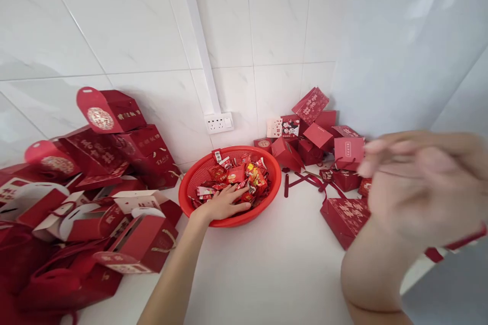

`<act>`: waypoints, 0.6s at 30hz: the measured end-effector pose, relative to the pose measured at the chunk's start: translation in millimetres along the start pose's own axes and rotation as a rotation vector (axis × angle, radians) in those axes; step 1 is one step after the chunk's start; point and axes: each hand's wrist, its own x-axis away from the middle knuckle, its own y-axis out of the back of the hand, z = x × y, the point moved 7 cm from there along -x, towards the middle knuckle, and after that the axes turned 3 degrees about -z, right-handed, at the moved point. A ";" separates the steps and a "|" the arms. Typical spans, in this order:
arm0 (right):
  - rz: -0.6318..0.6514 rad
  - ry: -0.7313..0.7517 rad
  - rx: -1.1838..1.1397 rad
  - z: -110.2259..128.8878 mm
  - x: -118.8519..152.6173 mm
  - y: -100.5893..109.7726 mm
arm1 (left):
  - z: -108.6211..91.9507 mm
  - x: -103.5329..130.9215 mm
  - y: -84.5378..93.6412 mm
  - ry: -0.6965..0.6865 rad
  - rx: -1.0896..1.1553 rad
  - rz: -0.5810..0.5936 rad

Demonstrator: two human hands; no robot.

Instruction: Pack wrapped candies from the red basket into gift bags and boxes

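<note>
A round red plastic basket (272, 200) holds many small wrapped candies (236, 174) in red, gold and pink. My left hand (224, 203) reaches over the near rim and lies on the candies with its fingers spread, gripping nothing. On the right, close to the camera, my right hand (423, 183) is raised and blurred, its fingers bent. Whether something is between them cannot be made out. Beyond and below it lie red gift boxes, one of them a dark red patterned box (346, 216) on the white table (259, 274).
Many red gift boxes (145, 244) with cord handles are piled on the left, some standing open. More red boxes (320, 136) are stacked at the back right, with dark red ribbons (301, 179) beside them. A wall socket (218, 123) sits behind the basket.
</note>
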 end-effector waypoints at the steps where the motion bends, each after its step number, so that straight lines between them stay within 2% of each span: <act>1: 0.047 -0.025 -0.028 -2.9 1.9 -18.7 | 1.7 0.2 0.3 -0.005 0.011 -0.009; 4: 0.377 -0.267 0.057 -36.1 23.1 -80.6 | 5.7 -0.2 -1.1 -0.051 0.044 -0.044; 6: 0.605 -0.342 0.105 -63.9 48.2 -114.7 | 8.9 -2.0 -2.2 -0.080 0.057 -0.091; 9: 0.925 -0.394 0.324 -116.7 95.2 -149.5 | 11.1 -3.6 -1.9 -0.116 0.055 -0.165; 11: 1.189 -0.486 0.542 -155.1 132.8 -160.0 | 7.1 -2.1 -0.2 -0.158 0.050 -0.194; 14: 1.329 -0.555 0.586 -184.7 165.3 -165.3 | -1.4 2.0 2.3 -0.179 0.051 -0.190; 18: 1.355 -0.536 0.500 -191.6 176.4 -167.1 | -6.9 4.5 3.1 -0.151 0.052 -0.152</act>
